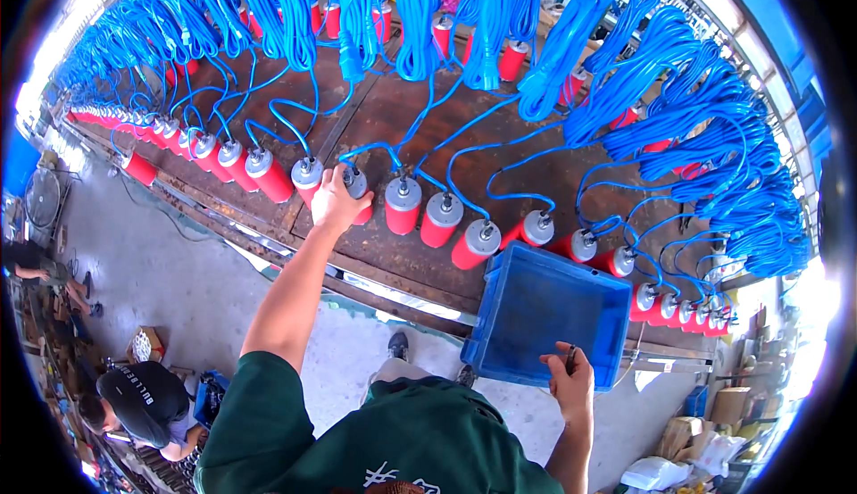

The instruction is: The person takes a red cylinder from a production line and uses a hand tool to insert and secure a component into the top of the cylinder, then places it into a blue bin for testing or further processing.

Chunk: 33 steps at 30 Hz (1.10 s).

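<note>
My left hand [334,200] is closed around the grey top of a red cylinder [361,215], which stands in a row on the brown table and has a blue cable at its cap. Beside it on the right are more red cylinders with grey caps [403,205], each joined to a blue cable. My right hand [572,384] is over the near right edge of a blue plastic crate [478,351], pinching a small dark piece [570,359] whose kind I cannot make out. The crate sits at the table's near edge, against several cylinders.
Coiled bundles of blue cable [415,25] line the far side of the brown table [375,128]. One red cylinder [139,169] lies apart at the near left edge. A person [143,405] in a dark shirt bends at lower left. Cardboard boxes [730,405] and bags stand at right.
</note>
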### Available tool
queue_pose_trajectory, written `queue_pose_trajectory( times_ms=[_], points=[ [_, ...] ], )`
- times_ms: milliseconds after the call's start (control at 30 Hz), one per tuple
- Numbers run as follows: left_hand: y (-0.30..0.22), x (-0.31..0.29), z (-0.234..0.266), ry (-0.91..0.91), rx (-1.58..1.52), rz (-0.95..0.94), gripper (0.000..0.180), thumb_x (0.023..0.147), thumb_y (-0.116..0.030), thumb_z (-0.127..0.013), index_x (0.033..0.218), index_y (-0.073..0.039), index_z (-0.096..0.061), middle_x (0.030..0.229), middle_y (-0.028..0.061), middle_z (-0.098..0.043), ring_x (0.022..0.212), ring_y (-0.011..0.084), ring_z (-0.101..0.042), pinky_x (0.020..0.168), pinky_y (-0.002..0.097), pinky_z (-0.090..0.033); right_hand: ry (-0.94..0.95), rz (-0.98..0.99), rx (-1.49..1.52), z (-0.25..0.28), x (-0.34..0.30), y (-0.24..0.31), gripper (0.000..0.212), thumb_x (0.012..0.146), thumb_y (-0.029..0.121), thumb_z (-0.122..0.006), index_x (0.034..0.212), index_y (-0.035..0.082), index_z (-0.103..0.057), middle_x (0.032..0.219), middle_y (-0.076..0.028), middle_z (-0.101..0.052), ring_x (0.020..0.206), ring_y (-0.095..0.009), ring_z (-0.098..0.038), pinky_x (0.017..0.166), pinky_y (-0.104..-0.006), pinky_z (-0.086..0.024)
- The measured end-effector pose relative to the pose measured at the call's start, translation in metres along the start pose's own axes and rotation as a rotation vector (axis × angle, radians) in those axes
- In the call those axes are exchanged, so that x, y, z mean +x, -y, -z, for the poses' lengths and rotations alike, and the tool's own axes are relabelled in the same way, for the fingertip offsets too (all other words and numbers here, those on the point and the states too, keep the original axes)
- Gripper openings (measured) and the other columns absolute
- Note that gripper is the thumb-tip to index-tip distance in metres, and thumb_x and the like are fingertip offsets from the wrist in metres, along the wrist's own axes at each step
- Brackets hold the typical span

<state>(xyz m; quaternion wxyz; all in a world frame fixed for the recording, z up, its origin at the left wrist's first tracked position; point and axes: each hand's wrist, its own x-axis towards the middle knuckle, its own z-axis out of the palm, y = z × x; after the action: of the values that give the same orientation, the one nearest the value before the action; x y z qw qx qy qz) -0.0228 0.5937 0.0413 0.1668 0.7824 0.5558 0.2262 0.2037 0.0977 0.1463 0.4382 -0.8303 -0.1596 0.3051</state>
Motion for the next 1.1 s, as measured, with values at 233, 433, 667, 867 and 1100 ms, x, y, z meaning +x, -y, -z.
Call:
queue_pose_trajectory(
  times_ms=[233,433,667,867,1100],
  points=[
    [-0.001,-0.014,-0.005,-0.056,-0.023,-0.007,0.085,0.077,-0.047,-0.091,0.145,-0.014,-0.054,0.131,0.0131,-0.063,0.116,0.0385,-0.07,0.093,0.0517,-0.06,0.011,0.027,0.022,0.008,0.012,-0.004,0.038,0.104,0.02,-0.074,0.131,-0.005,-0.066,0.1,-0.01,-0.081,0.058,-0.006,-0.056,0.05,-0.0228,-0.045],
    [-0.009,-0.029,-0.008,-0.151,-0.196,0.026,0.086,0.077,-0.037,-0.093,0.147,-0.011,-0.05,0.132,0.02,-0.06,0.123,0.0441,-0.064,0.102,0.0536,-0.056,0.036,0.063,0.029,0.011,0.013,-0.004,0.033,0.103,0.017,-0.073,0.128,-0.003,-0.065,0.097,-0.009,-0.079,0.059,-0.007,-0.057,0.052,-0.0237,-0.046],
    [-0.055,-0.073,-0.021,0.007,-0.302,-0.181,0.092,0.08,-0.026,-0.092,0.156,-0.002,-0.045,0.148,0.0254,-0.058,0.138,0.0424,-0.058,0.114,0.0488,-0.049,-0.123,0.114,-0.054,0.049,0.012,-0.078,0.027,0.096,0.001,-0.064,0.123,0.0,-0.063,0.088,-0.01,-0.074,0.063,-0.014,-0.063,0.058,-0.0276,-0.053],
    [-0.066,-0.012,-0.037,0.227,-0.122,-0.095,0.102,0.074,-0.037,-0.096,0.153,0.002,-0.046,0.146,0.0251,-0.059,0.133,0.0445,-0.061,0.11,0.0483,-0.053,-0.018,0.084,-0.169,0.065,-0.002,-0.069,0.026,0.097,0.004,-0.06,0.122,0.0,-0.066,0.086,-0.008,-0.072,0.074,-0.015,-0.069,0.06,-0.0295,-0.056],
    [-0.062,-0.088,-0.047,-0.08,-0.236,-0.164,0.083,0.072,-0.031,-0.096,0.14,-0.002,-0.058,0.127,0.0213,-0.066,0.116,0.0435,-0.069,0.095,0.0513,-0.058,0.013,-0.032,0.003,0.065,-0.02,-0.07,0.035,0.1,0.01,-0.059,0.134,0.002,-0.064,0.08,-0.006,-0.067,0.071,-0.014,-0.067,0.062,-0.0304,-0.056]
  ],
)
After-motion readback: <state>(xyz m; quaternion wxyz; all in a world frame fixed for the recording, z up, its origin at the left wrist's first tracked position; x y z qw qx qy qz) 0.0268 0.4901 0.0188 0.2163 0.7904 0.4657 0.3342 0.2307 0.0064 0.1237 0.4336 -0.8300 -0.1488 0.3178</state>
